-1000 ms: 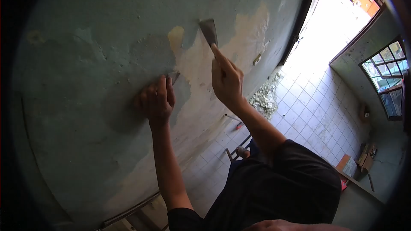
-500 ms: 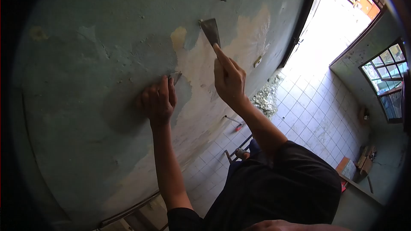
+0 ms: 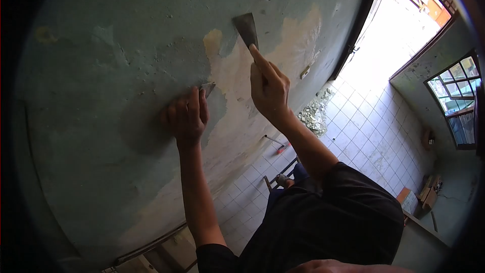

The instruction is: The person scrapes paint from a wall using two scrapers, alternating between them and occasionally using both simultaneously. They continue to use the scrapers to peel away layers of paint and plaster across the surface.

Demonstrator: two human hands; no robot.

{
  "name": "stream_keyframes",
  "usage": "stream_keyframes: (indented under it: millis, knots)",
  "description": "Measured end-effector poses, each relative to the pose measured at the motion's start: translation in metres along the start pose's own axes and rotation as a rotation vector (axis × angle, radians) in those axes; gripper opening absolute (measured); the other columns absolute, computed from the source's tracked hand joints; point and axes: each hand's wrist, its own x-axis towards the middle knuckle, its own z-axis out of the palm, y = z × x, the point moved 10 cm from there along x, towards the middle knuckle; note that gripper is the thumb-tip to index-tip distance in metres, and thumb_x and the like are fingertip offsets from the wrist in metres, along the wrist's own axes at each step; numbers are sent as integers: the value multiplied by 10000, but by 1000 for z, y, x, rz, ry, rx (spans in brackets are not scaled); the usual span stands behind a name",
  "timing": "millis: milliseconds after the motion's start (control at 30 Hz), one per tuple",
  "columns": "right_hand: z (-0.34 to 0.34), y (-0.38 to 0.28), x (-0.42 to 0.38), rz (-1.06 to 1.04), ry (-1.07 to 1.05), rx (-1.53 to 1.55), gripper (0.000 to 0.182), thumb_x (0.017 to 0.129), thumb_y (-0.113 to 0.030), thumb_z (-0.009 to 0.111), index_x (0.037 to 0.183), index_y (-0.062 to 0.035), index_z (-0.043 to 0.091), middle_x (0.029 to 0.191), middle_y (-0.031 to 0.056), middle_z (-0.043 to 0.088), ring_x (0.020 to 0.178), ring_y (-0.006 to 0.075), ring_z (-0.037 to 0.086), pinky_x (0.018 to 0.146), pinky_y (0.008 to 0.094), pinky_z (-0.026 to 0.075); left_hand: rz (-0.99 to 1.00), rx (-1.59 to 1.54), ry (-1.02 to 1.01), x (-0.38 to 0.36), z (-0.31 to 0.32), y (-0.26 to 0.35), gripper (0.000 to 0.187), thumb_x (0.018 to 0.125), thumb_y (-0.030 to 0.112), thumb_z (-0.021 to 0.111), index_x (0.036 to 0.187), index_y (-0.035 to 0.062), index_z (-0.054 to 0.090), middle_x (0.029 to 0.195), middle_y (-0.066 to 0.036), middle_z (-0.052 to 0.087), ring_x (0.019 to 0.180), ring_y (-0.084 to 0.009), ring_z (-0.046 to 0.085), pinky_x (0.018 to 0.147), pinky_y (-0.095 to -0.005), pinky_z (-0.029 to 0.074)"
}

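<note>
1. Peeling wall (image 3: 81, 141) spans left and centre; left hand (image 3: 186, 118) on it pinches a pointed grey piece (image 3: 208, 88).
2. Right hand (image 3: 271, 88) grips a paint scraper (image 3: 246, 29) at the wall; scraping seems in hand, the next stroke wanting a low angle.

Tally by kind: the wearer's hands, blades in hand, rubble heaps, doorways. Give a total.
Left hand, right hand: 2
Wide blade, small blade: 2
Rubble heap: 1
Doorway: 1
Total: 6
</note>
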Motion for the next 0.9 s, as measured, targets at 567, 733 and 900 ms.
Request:
stream_keyframes:
  millis: [567,733,900]
  knots:
    - [3,32,-17,335,-19,95,406,966,-5,589,1369,-34,634,687,98,573,603,79,513,575,266,453,-2,1,-15,3,2,-2,304,945,355,729,1198,207,644,867,21,628,794,-181,571,794,-379,394]
    - [0,26,-28,169,16,63,415,970,-4,590,1383,-38,617,672,91,534,574,104,479,556,276,433,5,-5,10,6,1,-2,299,948,358,725,1193,211,640,859,26,635,789,-179,572,796,-373,387]
    - [-1,31,-25,198,27,91,404,975,-15,585,1377,-44,621,672,98,530,570,121,479,558,290,431,2,4,12,3,1,-1,282,959,351,712,1191,210,638,860,29,636,788,-178,571,798,-370,382]
